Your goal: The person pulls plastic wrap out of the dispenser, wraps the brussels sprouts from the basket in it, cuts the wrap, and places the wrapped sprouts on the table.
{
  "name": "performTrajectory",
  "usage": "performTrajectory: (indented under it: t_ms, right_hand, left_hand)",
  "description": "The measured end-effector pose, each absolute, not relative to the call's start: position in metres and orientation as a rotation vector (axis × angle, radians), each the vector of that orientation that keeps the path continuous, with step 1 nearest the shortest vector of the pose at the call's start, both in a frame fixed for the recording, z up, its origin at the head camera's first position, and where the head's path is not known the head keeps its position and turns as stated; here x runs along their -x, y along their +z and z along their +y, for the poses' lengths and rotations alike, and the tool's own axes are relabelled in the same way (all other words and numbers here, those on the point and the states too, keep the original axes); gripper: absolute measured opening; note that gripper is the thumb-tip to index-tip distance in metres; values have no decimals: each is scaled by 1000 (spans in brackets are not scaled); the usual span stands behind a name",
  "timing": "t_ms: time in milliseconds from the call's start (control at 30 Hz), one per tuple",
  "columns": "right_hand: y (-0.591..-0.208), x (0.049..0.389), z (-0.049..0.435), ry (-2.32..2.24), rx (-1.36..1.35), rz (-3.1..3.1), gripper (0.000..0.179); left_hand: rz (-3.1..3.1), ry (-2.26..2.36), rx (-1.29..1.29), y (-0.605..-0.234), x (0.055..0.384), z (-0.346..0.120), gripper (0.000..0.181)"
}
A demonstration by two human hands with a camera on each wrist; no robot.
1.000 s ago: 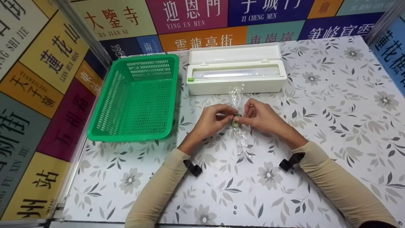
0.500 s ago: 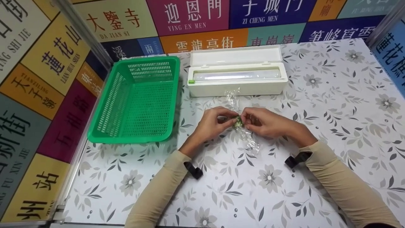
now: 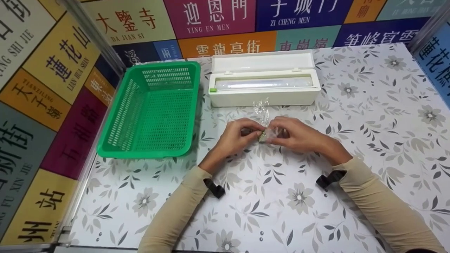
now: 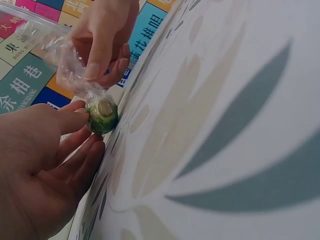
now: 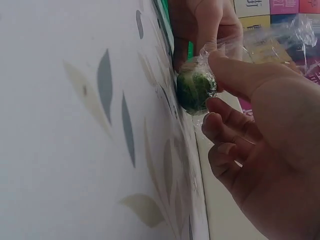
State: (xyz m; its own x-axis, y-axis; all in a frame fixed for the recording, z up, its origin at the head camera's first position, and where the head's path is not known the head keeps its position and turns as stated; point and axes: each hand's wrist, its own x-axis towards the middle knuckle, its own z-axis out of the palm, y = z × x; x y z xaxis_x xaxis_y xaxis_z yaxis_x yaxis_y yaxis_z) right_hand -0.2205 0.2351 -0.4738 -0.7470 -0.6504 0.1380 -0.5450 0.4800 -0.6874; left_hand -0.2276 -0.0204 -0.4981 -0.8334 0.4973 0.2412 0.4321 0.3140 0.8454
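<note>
A small green Brussels sprout [image 4: 102,119] sits on the table, partly wrapped in clear cling film [image 3: 261,109]. Its pale cut stem end shows in the left wrist view, and its dark green side faces the right wrist camera. My left hand [image 3: 239,135] holds the sprout at its left, thumb and fingertips against it. From the other side, my right hand [image 3: 300,135] pinches the film close to the sprout [image 5: 194,90]. A crumpled tail of film stands out beyond the fingers towards the white box. Fingers hide part of the sprout in the head view.
Behind the hands stands a white cling film dispenser [image 3: 265,97], lid up, with a film roll [image 3: 263,83] inside. A green perforated basket [image 3: 195,116] is at the left. Printed panels border the flower-patterned table [image 3: 260,218] at the back and sides.
The film tail that pointed towards me is no longer spread on the table; film is now bunched at my right fingers. My right hand shifted right, then back around the sprout. My left hand barely moved.
</note>
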Motion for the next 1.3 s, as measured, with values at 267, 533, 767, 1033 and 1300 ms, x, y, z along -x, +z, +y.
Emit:
performTrajectory:
  t_ms: [267,533,767,1033,1300]
  right_hand:
    - [-477,219,232,-1158,944,2604,16]
    - [-480,219,226,-1229,681,2632,25]
    - [-482,217,225,-1330,474,2513,39]
    - [-480,219,229,-1347,303,2392,57]
    - [-483,222,236,-1333,433,2328,53]
  left_hand:
    - [2538,1494,-917,-498,229,-21,14]
    - [2427,1620,-824,-497,227,-21,12]
    - [2318,1685,-771,-497,227,-22,14]
    - [2155,1748,-760,-499,230,-25,31]
    - [2233,1760,-729,-501,229,-23,26]
